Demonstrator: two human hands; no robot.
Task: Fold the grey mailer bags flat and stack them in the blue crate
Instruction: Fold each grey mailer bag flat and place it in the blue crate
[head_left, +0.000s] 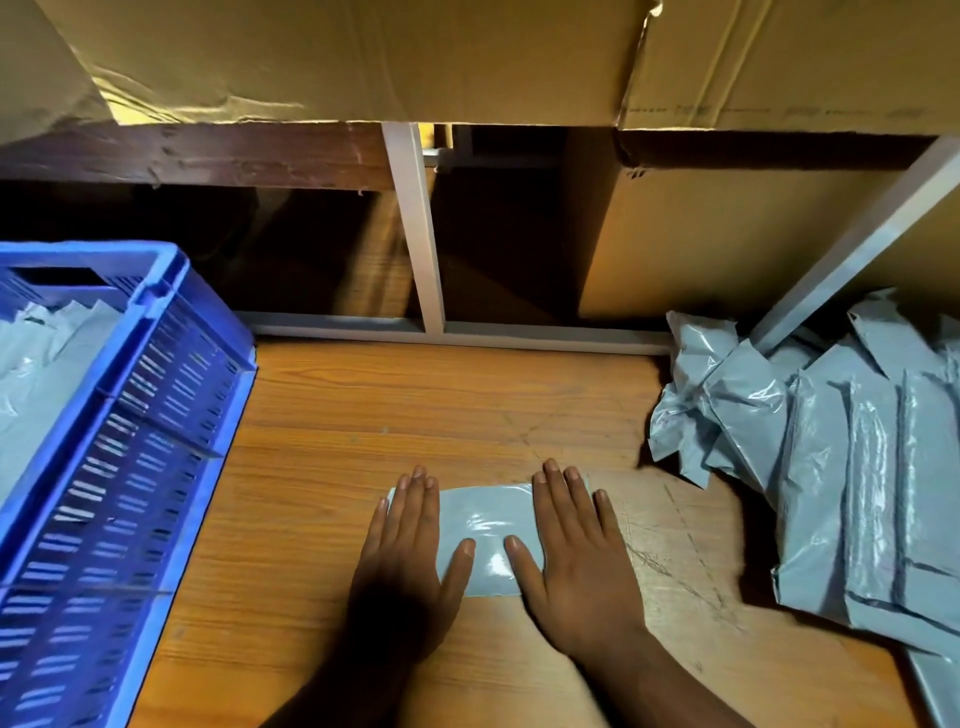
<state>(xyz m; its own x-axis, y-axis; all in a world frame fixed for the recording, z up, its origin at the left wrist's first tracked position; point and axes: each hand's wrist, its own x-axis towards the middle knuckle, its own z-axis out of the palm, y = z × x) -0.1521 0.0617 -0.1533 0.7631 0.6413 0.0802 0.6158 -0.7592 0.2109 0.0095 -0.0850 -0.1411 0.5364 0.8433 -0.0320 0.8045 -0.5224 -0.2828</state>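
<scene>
1. Lower centre of the frame: a folded grey mailer bag (485, 535) lies flat on the wooden table (322, 467), a narrow strip running left to right.
2. The left hand (410, 561) is down flat on the bag's left end, fingers straight and close together, thumb angled in across the plastic.
3. The right hand (571, 551) mirrors it on the right end, fingers straight and slightly spread, thumb pointing in toward the other thumb. Neither hand grips; both press palm-down.
4. Between the two thumbs a shiny stretch of the bag shows.
5. Left side of the frame: the blue crate (156, 426) stands on the table, well apart from the hands, with grey mailers (41, 364) already lying inside.
6. Right side: a loose, crumpled pile of unfolded mailer bags (831, 457) spreads down the table's edge, near the right hand but not touching it.
7. Across the top: big cardboard boxes (363, 57) sit on a dark shelf, with a white metal frame (415, 228) below.
</scene>
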